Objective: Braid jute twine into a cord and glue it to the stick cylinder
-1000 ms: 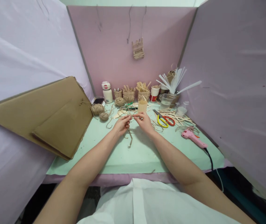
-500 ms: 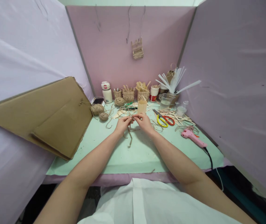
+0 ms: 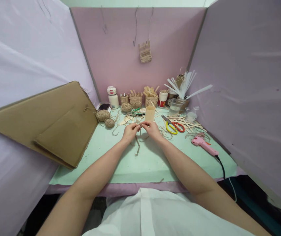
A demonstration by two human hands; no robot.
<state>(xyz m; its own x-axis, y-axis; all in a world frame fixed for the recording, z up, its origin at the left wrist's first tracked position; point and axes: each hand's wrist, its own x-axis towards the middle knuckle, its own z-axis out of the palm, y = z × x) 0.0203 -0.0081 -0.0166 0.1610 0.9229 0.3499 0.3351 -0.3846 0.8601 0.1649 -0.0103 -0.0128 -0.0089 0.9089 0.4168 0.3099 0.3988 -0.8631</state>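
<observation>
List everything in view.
Held twine: count unclear, brown, centre
Twine balls: three, brown, back left
Cardboard: one stack, brown, left
Bottle: one, white, back
Baskets: three, tan, back
Paper cup: one, red-white, back
Strips: many, white, back right
Wood strips: many, tan, right
Scissors: one pair, yellow-red, right
Glue gun: one, pink, right
Wooden panel: one, tan, beyond hands
Hanging piece: one, tan, wall
Table: one, green, centre
Left hand, right hand: two, bare, centre

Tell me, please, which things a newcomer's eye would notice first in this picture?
Probably the large brown cardboard, leaning at the left side of the mint-green table, and the bright pink glue gun lying at its right. Next, perhaps, the two hands meeting near the middle over thin twine, with red-and-yellow-handled scissors to their right.
</observation>
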